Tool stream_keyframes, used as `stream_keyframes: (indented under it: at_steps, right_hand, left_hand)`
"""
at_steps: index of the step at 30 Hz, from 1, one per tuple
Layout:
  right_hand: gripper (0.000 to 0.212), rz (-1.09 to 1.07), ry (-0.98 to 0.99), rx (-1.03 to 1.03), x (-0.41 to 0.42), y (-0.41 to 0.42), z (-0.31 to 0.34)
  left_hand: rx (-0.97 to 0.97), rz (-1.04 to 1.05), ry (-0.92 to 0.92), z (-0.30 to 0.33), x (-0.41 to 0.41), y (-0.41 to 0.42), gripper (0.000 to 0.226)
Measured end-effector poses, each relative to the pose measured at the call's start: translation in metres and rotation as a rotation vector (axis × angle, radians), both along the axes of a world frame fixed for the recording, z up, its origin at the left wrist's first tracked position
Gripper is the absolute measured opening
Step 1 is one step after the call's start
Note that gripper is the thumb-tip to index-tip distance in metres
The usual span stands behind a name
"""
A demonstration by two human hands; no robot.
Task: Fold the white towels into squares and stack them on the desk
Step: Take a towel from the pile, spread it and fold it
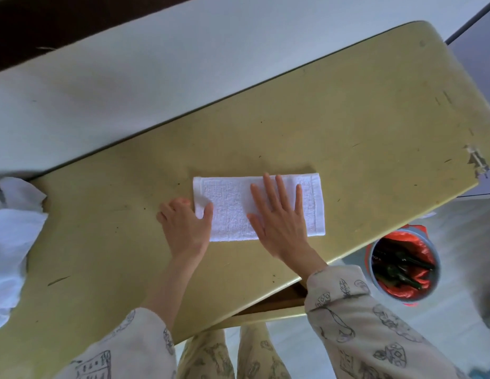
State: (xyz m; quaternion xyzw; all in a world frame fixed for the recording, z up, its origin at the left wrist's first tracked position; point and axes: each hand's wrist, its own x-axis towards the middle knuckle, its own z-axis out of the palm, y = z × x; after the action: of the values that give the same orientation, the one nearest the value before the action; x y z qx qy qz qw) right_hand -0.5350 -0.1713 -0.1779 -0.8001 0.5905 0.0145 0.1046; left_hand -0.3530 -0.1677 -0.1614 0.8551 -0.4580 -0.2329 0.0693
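white towel point(232, 209) lay as a long strip mid surface point(361, 119) | left hand point(185, 222) grip pinched its left end | right hand point(279, 220) lay flat, fingers spread | tip: match the ends, then press

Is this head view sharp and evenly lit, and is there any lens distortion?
Head view: soft daylight, faint shadow behind the folded towel; desk edges bow from the wide-angle lens; hands fairly sharp; the towel pile at the left edge is washed out and soft.
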Motion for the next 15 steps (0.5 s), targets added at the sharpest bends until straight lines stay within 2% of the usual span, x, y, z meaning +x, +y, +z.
stream_keyframes:
  at_steps: [3,5,8,13,15]
  right_hand:
    - [0.059,-0.02,0.035,0.021,0.005,0.001,-0.009]
    - [0.06,-0.021,0.049,0.027,0.005,0.001,-0.01]
    - [0.06,-0.028,0.056,0.044,0.007,0.002,-0.008]
    - [0.062,-0.073,0.006,0.097,0.018,0.004,-0.006]
    - [0.066,-0.088,-0.11,0.138,0.019,-0.001,0.0]
  left_hand:
    - [0.059,0.075,0.162,0.003,-0.004,-0.009,0.04]
    - [0.117,0.074,0.199,0.007,-0.001,-0.014,0.038]
    - [0.097,0.051,0.273,0.013,0.007,-0.016,0.032]
    - [0.117,0.387,0.703,0.039,0.021,-0.026,0.039]
    - [0.12,0.442,0.821,0.052,0.022,-0.033,0.044]
